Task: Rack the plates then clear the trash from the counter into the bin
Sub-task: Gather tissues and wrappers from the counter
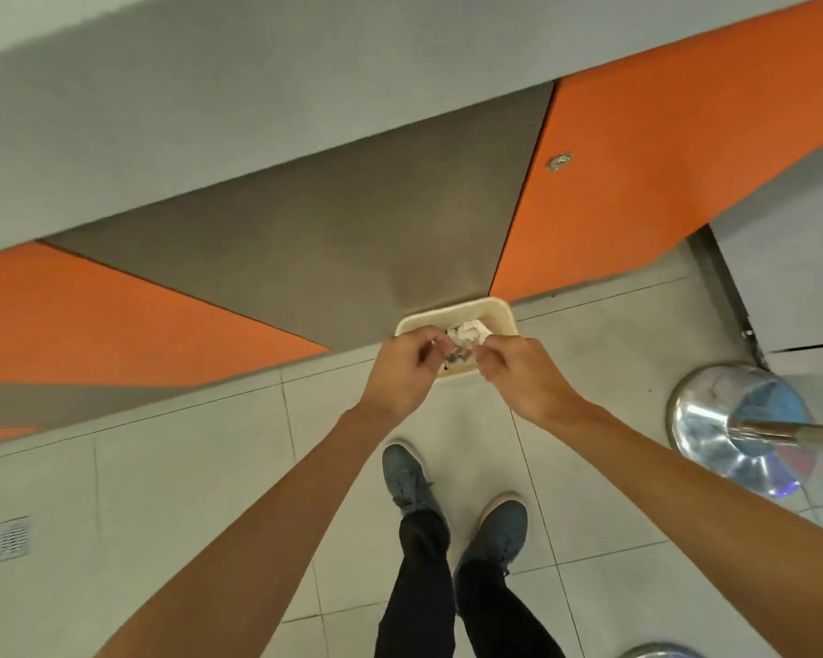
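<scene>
Bin on the floor against the cabinet, seen from above; crumpled paper lies inside; left hand and right hand hover close together over its near rim, fingers curled; whether either pinches the dark scrap between them cannot be told.

A single wide-angle view, worn on the person's head, faces steeply down along both forearms to the pale tiled floor and grey lace-up shoes — the small cream plastic bin sits near mid-frame, the orange-and-grey cabinet front just behind.
</scene>
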Motion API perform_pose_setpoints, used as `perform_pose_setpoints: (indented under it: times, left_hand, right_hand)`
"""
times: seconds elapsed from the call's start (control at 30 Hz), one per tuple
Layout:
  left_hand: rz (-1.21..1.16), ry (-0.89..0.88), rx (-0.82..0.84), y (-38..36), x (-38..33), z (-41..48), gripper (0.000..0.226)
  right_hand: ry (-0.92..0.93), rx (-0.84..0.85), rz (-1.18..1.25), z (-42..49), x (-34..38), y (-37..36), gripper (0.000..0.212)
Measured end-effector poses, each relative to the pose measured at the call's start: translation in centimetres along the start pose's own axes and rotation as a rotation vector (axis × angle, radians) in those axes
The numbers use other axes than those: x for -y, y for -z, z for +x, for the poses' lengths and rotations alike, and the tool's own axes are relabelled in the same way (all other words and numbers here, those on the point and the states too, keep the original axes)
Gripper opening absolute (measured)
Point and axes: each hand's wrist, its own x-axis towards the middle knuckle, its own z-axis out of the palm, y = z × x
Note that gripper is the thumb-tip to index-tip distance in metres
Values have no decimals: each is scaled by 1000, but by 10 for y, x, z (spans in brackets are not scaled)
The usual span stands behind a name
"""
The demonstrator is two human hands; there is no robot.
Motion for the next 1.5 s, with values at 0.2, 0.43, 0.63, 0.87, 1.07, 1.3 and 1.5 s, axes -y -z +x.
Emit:
perform_pose_setpoints:
  times: [0.2,0.43,0.63,0.87,1.07,1.3,1.5]
  left_hand:
    - [-98,94,-20,49,-48,-83,26]
    - [-105,80,-152,120,-117,-191,33]
    - [117,-174,-355,207,-174,-196,44]
    - [52,-252,-497,279,-248,-211,42]
    - [-9,-284,-596,323,-270,-231,31]
    - [42,-147,-566,386,-234,-220,19]
    - [-16,-60,-527,437,-188,-163,21]
  right_hand:
    - [11,3,32,-79,46,18,31]
    - [228,-51,-115,-155,145,49,12]
    - [477,-148,-382,-160,244,94,31]
    - [589,-203,-423,-161,344,156,44]
    - [662,-222,-491,-158,419,178,50]
    - [610,-124,-554,-127,479,154,60]
    - [435,77,-658,-52,492,116,58]
